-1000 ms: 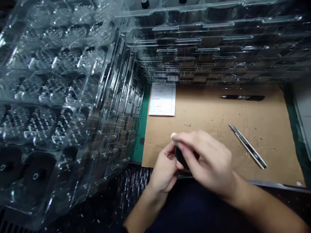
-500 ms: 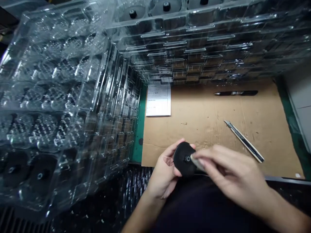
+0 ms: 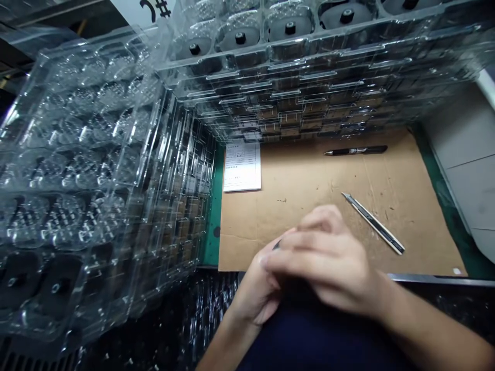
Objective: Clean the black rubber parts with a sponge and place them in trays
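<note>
My left hand [image 3: 257, 281] is closed on a round black part, of which only a small dark bit of rim [image 3: 277, 245] shows. Over it lies my right hand [image 3: 332, 257], its fingers bent across the part and slightly blurred. Whatever sits between the right fingers is hidden. Both hands are together above the front edge of a cardboard sheet [image 3: 294, 175]. To the right of them lies a utility knife [image 3: 373, 222] with a pale handle edge.
Stacked clear plastic trays [image 3: 127, 170] stand at the left, with black round parts [image 3: 62, 283] in some pockets. Another tray stack [image 3: 294, 77] spans the back, also holding such parts. A pen [image 3: 356, 150] and a printed paper [image 3: 242, 166] lie on the cardboard.
My right hand has moved left over the black part and now covers it. The small pale piece pinched in its fingers earlier is out of sight. The view has shifted slightly.
</note>
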The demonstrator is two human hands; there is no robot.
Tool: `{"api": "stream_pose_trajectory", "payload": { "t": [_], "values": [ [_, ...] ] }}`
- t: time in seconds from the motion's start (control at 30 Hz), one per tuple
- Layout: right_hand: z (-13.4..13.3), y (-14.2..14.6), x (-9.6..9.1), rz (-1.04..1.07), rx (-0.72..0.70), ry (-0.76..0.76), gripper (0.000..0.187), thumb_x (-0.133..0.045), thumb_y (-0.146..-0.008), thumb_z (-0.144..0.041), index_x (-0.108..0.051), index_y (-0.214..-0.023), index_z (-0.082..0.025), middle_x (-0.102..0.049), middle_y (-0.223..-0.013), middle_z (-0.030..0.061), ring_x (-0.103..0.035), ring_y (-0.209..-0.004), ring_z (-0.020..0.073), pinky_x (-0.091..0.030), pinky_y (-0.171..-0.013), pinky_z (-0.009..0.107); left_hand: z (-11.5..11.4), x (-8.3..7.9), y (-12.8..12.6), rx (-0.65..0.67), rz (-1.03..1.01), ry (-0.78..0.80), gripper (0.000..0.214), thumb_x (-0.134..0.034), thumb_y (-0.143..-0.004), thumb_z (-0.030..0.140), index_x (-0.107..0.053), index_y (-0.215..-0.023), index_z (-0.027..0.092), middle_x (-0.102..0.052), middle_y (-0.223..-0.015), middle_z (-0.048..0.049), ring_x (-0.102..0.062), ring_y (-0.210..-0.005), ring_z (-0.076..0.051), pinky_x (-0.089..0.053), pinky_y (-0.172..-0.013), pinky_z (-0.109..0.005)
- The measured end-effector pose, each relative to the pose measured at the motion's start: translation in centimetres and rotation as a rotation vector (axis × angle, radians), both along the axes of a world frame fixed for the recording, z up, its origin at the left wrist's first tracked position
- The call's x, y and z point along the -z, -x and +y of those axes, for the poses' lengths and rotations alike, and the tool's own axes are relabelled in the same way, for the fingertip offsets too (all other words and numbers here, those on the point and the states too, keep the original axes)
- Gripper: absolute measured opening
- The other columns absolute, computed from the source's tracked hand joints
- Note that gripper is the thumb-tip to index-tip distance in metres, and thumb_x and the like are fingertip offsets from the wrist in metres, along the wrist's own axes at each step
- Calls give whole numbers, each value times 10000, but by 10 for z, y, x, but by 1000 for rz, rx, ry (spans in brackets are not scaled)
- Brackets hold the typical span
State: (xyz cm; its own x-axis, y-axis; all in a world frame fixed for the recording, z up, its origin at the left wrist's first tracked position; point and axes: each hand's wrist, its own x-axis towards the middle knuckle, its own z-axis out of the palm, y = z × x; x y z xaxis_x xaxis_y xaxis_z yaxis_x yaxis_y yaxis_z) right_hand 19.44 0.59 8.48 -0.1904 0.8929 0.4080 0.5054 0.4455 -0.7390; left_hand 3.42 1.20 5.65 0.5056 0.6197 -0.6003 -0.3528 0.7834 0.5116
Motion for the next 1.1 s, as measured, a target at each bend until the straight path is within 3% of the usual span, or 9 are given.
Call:
{"api": "stream_pose_trajectory", "payload": {
  "t": [0.07, 0.2, 0.3, 0.43, 0.5, 0.63, 0.77, 0.93, 1.1],
  "values": [
    [2, -12, 17, 58, 146, 165, 230, -479, -879, -174, -627, -1027, -270, -655, -1008, -19, -548, -925, 148, -410, -852, 323, 0, 0, 1, 42, -107, -10, 663, -812, -567, 343, -583, -1177, 219, -608, -1137, -103, -601, -1004, -314, -490, -889, -414],
    [-9, -32, 69, 47, 427, 526, 309, -486, -880, -285, -513, -1181, -218, -621, -967, 41, -591, -828, 151, -481, -718, 281, 0, 2, 3, -12, -235, 7, 681, -766, -644, 315, -473, -1258, 339, -538, -1260, -104, -548, -1110, -320, -497, -876, -395],
    [-26, -31, 101, -85, 505, 545, 291, -408, -902, -306, -508, -1138, -167, -565, -1061, 104, -572, -948, 200, -477, -804, 357, 1, 6, 3, -20, -270, 38, 639, -758, -650, 319, -495, -1232, 321, -517, -1287, -101, -538, -1126, -314, -495, -886, -378],
    [-40, -21, 113, -167, 446, 503, 313, -501, -848, -347, -572, -1100, -177, -354, -1336, 144, -517, -1063, 248, -448, -889, 426, 3, 14, 3, -114, -225, 67, 589, -666, -726, 414, -463, -1263, 282, -475, -1332, -118, -516, -1154, -312, -465, -937, -386],
    [-42, -18, 111, -208, 446, 475, 348, -499, -845, -304, -557, -1161, -170, -335, -1334, 159, -539, -1012, 236, -468, -860, 426, 3, 17, 3, -166, -207, 70, 548, -621, -771, 414, -447, -1271, 270, -476, -1332, -120, -505, -1169, -305, -433, -977, -398],
    [-47, -17, 105, -193, 494, 456, 315, -456, -880, -297, -594, -1136, -176, -481, -1094, 126, -572, -899, 191, -494, -791, 358, 4, 19, 6, -206, -193, 65, 518, -582, -817, 375, -413, -1291, 253, -487, -1318, -132, -505, -1169, -301, -413, -997, -401],
    [-48, -17, 96, -28, 494, 575, 308, -512, -868, -342, -584, -1133, -204, -609, -960, 57, -592, -763, 144, -495, -655, 262, 3, 20, 6, -214, -189, 26, 500, -558, -837, 350, -426, -1303, 224, -465, -1335, -144, -484, -1188, -305, -407, -1001, -396],
    [-29, -5, 50, 164, 397, 587, 251, -513, -877, -307, -588, -1110, -251, -621, -1054, 6, -591, -872, 121, -476, -714, 219, 0, 21, 3, -200, -147, -24, 500, -636, -786, 313, -498, -1256, 211, -480, -1326, -112, -472, -1202, -282, -398, -1013, -384],
    [-10, 26, 5, 149, 165, 256, 276, -460, -874, -138, -549, -1132, -176, -607, -1015, 40, -535, -913, 139, -426, -826, 289, 0, 16, 2, -163, -72, -44, 501, -673, -771, 222, -511, -1244, 256, -545, -1255, -67, -513, -1159, -205, -439, -960, -272]
  ]
}}
